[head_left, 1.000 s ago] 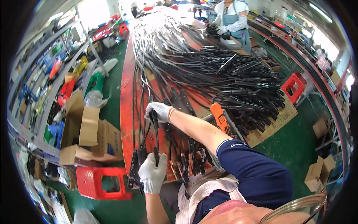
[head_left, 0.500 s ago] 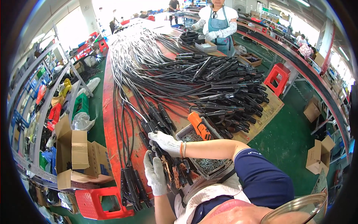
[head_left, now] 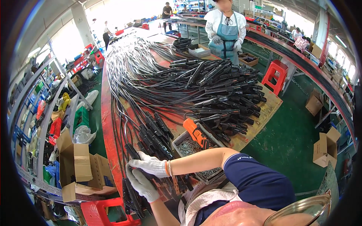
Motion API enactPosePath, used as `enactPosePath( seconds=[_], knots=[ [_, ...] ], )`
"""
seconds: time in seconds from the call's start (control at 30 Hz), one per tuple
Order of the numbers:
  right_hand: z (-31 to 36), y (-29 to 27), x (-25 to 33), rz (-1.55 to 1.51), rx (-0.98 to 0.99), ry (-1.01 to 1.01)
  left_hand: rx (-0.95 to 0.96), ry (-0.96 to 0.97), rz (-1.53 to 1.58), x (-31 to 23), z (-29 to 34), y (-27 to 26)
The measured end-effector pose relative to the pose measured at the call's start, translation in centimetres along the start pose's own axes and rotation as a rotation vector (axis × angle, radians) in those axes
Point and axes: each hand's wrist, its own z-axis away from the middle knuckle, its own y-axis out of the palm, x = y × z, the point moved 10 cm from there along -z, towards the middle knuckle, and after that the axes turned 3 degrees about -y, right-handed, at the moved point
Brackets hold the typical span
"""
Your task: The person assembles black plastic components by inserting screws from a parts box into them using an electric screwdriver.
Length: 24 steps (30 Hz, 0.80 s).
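My right hand (head_left: 151, 165), in a white knit glove with a bracelet at the wrist, grips a black cable handle (head_left: 132, 150) whose upper end shows past the fingertips. Just below it my gloved left hand (head_left: 143, 186) is closed against the lower part of that handle, which the two gloves mostly hide. A cluster of similar black handles (head_left: 154, 136) lies beyond my right hand. More of them hang in a bundle (head_left: 132, 201) at the table's near left corner, partly behind my left hand. Handles with copper-coloured parts (head_left: 175, 185) lie under my right wrist.
An orange power tool (head_left: 197, 133) rests on a grey bin of screws (head_left: 186, 146). A large heap of handled cables (head_left: 222, 94) covers the red table (head_left: 109, 130). A person in an apron (head_left: 227, 30) stands across it. Red stools (head_left: 274, 77) and cardboard boxes (head_left: 83, 164) flank the table.
Both my hands have moved left and toward me, from the handle cluster to the near left bundle. The person opposite has straightened and drawn both hands back from the table.
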Motion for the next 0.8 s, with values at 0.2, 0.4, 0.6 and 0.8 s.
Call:
enactPosePath(
  seconds=[0.2, 0.4, 0.6, 0.8],
  knots=[
    [1.4, 0.1, 1.5, -0.216, 0.091, 0.073, 0.032, 0.032, 0.032, 1.4, -1.1, 0.0],
    [-1.2, -1.3, 1.7, -0.802, 0.067, 0.126, 0.118, 0.017, 0.374, -0.4, -0.3, 3.3],
    [0.5, -1.5, 0.5, -0.757, -0.090, 0.208, 0.154, -0.030, 0.254, -1.3, 0.5, 2.9],
    [-0.7, -4.7, 3.3, -0.664, -0.062, -0.063, 0.076, 0.098, 0.068, -4.7, 0.8, 4.7]
  ],
)
